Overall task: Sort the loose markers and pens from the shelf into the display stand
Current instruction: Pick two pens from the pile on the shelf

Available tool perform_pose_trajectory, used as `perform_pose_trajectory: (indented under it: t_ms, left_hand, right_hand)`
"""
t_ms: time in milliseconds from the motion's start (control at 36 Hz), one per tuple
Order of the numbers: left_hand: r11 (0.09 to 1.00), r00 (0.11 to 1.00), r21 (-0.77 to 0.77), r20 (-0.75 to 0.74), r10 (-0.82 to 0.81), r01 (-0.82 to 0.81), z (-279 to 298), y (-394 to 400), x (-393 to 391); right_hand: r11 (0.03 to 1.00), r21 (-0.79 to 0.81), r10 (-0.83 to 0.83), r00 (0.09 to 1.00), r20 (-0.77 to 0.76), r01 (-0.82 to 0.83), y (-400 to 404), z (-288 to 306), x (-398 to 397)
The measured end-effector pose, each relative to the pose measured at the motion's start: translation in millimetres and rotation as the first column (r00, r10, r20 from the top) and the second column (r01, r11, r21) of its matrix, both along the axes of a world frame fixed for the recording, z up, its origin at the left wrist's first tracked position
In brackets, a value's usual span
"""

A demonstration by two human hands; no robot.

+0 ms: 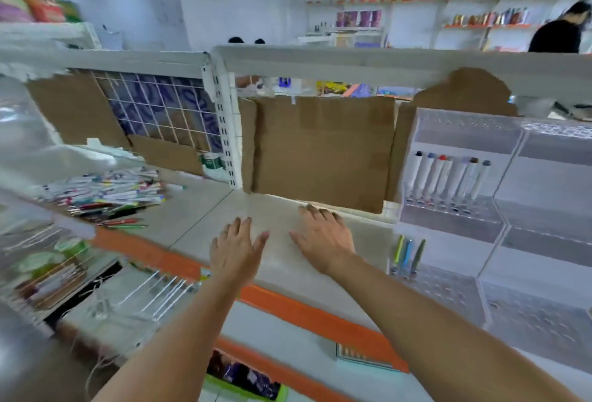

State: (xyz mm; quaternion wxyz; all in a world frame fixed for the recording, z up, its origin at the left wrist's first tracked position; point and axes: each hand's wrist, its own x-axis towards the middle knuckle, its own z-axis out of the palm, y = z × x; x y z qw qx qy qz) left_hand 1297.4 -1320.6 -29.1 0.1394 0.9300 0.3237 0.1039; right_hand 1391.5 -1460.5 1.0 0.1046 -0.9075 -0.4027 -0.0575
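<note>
head view: empty hands (282, 243) above shelf (278, 209)

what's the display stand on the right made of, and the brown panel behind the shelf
The display stand looks like clear acrylic or similar hard plastic, glossy: you can see through its tiers and the markers standing in it, and its edges catch the light. The brown panel looks like plain matte cardboard: flat tan sheets, overlapping, with ragged torn edges.

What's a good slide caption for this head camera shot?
Both empty hands, left and right, hover over the shelf between the loose marker pile and the partly filled display stand.
</note>
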Motion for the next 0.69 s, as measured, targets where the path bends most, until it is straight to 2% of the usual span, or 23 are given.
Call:
perform_pose_trajectory:
  t_ms: [222,417,695]
  left_hand:
    - [0.988,0.985,0.022,-0.078,0.154,-0.152,-6.3,74.3,-78.0]
    - [0.984,0.972,-0.024,-0.163,0.171,-0.178,-4.8,153.3,-145.7]
    - [0.982,0.960,-0.012,-0.214,0.181,-0.188,-10.0,254.3,-205.1]
  right_hand:
    - [0.983,-0.120,0.120,0.984,-0.130,-0.135,90.7,-7.4,-39.9]
    - [0.965,-0.147,0.200,0.971,-0.131,-0.218,184.1,-10.2,-92.7]
    - [0.959,-0.175,0.194,0.966,-0.172,-0.224,288.4,-23.6,-133.4]
